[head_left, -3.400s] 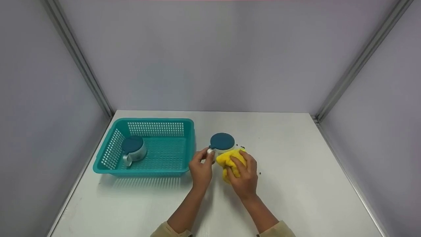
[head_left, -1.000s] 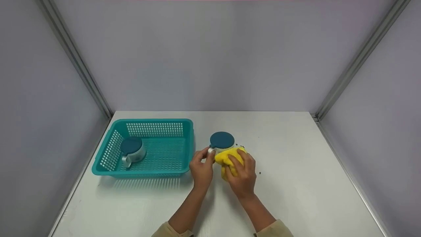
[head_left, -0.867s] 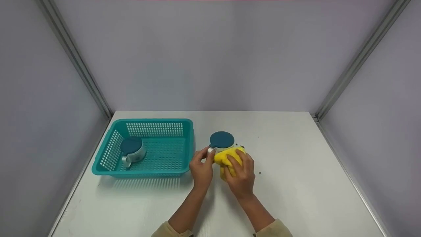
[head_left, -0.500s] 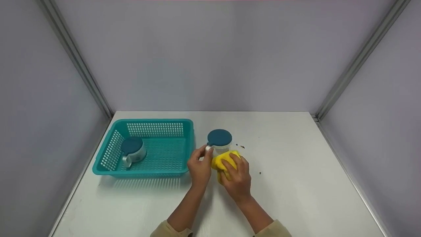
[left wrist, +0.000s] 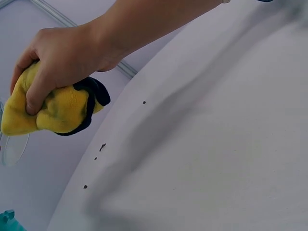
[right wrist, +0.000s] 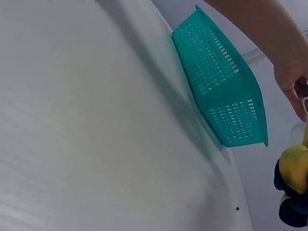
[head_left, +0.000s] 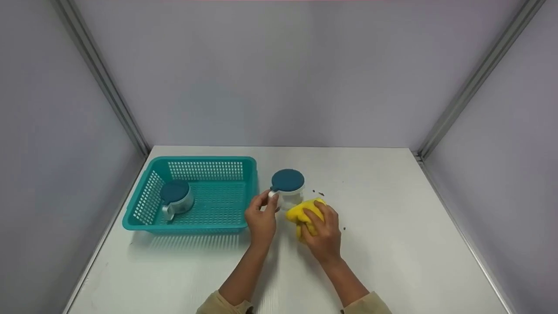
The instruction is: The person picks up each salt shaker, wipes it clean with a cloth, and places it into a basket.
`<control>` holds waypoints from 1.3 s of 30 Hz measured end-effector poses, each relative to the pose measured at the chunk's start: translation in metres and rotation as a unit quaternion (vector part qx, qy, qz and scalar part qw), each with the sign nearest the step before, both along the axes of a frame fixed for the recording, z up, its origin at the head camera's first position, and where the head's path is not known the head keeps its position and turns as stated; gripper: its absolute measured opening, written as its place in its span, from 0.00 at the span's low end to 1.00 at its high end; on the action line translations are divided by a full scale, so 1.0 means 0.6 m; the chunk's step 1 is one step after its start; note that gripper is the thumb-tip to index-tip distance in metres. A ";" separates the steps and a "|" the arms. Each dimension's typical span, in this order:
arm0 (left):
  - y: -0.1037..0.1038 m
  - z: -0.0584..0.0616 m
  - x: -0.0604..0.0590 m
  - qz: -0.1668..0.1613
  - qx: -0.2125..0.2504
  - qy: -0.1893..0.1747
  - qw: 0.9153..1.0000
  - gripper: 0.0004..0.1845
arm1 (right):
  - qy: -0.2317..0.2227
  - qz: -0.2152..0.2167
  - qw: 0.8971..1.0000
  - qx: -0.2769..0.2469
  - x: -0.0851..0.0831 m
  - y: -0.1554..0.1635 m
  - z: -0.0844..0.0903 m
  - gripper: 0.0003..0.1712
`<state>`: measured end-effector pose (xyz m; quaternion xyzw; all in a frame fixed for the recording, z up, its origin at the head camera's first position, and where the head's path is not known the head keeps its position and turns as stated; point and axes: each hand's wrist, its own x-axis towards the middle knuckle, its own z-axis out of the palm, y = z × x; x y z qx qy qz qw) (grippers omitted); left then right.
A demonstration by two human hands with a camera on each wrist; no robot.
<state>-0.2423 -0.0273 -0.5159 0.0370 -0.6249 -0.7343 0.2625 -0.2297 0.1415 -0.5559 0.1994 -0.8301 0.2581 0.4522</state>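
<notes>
A clear mug with a dark teal lid [head_left: 287, 180] stands on the white table [head_left: 392, 244], just right of the basket. My left hand [head_left: 267, 201] pinches its handle between thumb and fingers. My right hand [head_left: 313, 216] grips a bunched yellow cloth [head_left: 301, 212] and presses it down just in front and to the right of the mug. In the left wrist view the right hand [left wrist: 62, 53] is curled round the yellow cloth [left wrist: 50, 109], which has a dark edge. The right wrist view catches the left hand [right wrist: 292, 77] and a bit of the cloth [right wrist: 294, 168].
A teal slotted basket [head_left: 205, 165] sits at the left of the table, also in the right wrist view [right wrist: 219, 82]; a second lidded mug [head_left: 176, 198] is inside it. Dark crumbs [head_left: 321, 194] lie right of the mug. Grey walls enclose three sides.
The left hand has drawn the mug a little left and farther back. The cloth has come off the mug's side and now sits lower, beside it.
</notes>
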 end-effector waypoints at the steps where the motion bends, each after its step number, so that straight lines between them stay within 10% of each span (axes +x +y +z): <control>1: -0.001 0.000 0.000 0.002 -0.001 -0.003 1.000 0.14 | 0.002 0.001 1.000 -0.006 -0.001 0.003 0.002 0.23; 13: 0.003 0.021 0.037 -0.025 -0.035 0.001 0.999 0.11 | -0.015 0.059 0.995 -0.077 -0.017 0.026 0.074 0.25; 28: 0.005 -0.049 0.023 -0.082 -0.088 0.011 0.993 0.11 | -0.207 0.046 0.977 0.013 -0.014 0.017 0.159 0.21; 39: 0.008 -0.052 0.025 -0.070 -0.147 0.057 0.985 0.12 | -0.216 0.056 0.970 0.098 -0.026 0.006 0.180 0.20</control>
